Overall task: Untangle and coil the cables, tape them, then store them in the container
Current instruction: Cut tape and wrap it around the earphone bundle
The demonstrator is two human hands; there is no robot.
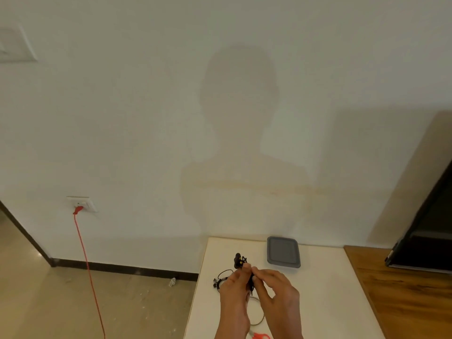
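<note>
- White table [325, 302] fills the lower centre, below a pale wall.
- Left hand [233, 292] and right hand [276, 289] both pinch a black cable bundle [238, 259], which pokes up above the fingertips.
- Grey container [283, 252] sits just to the upper right of them.

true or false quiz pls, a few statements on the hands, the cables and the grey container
1. Both the left hand and the right hand pinch the black cable bundle. True.
2. The grey container sits at the near edge of the table. False: it is at the far edge, by the wall.
3. A red cord is plugged into the wall socket. True.
4. Every cable is in the hands. False: a second black cable lies on the table left of the hands, and a pale cable lies below them.
</note>
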